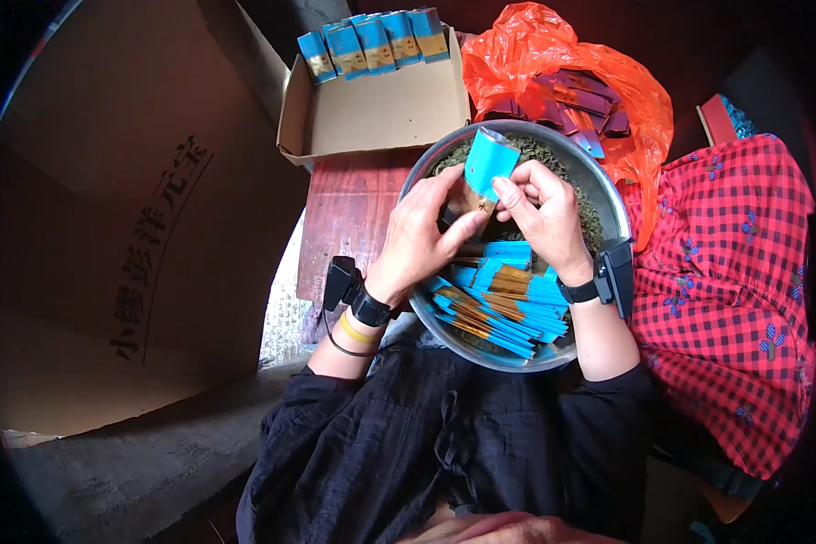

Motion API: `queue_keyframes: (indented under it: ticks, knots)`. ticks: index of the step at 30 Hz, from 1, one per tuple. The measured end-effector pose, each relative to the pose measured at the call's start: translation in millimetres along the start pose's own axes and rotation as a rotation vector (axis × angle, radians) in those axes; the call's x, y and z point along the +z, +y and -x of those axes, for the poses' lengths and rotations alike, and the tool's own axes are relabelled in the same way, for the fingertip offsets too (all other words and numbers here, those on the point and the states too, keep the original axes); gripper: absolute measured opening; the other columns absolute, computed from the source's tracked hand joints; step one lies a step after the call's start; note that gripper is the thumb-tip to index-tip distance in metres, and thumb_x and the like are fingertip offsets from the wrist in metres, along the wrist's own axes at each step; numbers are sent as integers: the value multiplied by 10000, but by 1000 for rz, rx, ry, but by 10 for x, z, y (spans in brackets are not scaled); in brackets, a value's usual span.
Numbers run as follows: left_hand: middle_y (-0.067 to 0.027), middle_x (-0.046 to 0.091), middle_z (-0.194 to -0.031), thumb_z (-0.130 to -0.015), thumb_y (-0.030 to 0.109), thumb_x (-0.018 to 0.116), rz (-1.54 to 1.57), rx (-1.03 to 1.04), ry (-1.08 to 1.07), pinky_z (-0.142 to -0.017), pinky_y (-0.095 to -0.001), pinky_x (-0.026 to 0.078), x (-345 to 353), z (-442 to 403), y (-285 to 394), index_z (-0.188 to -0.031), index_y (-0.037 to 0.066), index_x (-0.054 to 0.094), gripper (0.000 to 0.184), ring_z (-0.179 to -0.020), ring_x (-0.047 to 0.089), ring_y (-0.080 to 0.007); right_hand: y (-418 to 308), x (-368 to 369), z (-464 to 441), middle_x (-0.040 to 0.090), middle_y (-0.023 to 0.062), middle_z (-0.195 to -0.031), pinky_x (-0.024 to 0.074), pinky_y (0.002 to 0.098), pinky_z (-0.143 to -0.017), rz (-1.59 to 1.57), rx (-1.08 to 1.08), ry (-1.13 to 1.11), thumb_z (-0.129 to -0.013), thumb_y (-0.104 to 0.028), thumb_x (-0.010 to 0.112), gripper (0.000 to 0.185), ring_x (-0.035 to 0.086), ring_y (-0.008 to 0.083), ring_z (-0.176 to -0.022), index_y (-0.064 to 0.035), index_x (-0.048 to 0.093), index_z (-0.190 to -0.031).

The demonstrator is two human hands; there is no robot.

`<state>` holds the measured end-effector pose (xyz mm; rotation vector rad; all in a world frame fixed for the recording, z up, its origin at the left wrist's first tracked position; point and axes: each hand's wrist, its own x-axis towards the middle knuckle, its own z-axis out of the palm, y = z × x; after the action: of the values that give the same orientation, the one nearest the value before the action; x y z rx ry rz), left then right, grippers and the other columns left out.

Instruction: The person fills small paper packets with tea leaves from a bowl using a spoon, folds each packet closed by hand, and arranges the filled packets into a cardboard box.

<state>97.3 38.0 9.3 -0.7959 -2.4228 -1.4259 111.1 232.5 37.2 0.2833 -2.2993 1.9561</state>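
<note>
Fingers of the left hand (417, 222) and right hand (548, 222) are pinched onto a blue packet (491, 168), held between them over a metal basin (615, 207). Packet judged light, thin-walled, easily creased; best gripped by its side edges. Left of the fingers lies a reddish wooden bench (349, 204), a cardboard tray (381, 118) at its far end; room dim.

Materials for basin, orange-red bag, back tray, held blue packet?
Basin: likely metal; grey, dull sheen on the wall.
Bag: thin plastic film; glossy, translucent, crinkled.
Tray: probably cardboard; matte brown, folded walls.
Blue packet: smooth, slightly glossy; coated paper or foil laminate, can't tell which.
</note>
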Motion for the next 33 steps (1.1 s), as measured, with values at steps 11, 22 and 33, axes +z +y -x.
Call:
queue_keyframes:
  ticks: [11, 22, 33]
  knots:
    - [-192, 635, -1202, -787, 213, 797, 82, -34, -26, -889, -403, 518, -2, -3, -35, -1399, 31, 457, 724, -1133, 622, -319, 37, -20, -12, 658, 59, -922, 535, 267, -750, 140, -203, -122, -974, -208, 638, 249, 651, 110, -847, 21, 607, -1064]
    - [-85, 554, -1332, -902, 97, 713, 782, -217, 41, -1001, -328, 453, -11, 13, -202, -1409, 21, 432, 584, -1211, 531, -175, 31, -48, -23, 668, 68, -956, 559, 270, -779, 15, -101, -35, -1006, -168, 571, 209, 671, 129, -884, 19, 616, -1088]
    - [-74, 578, -1303, -908, 112, 709, 800, -263, -16, -985, -324, 462, -39, 23, -175, -1390, 33, 451, 553, -1177, 556, -169, 68, -79, -33, 666, 76, -989, 560, 275, -791, 90, -67, -84, -997, -151, 572, 203, 670, 137, -904, 22, 611, -1097]
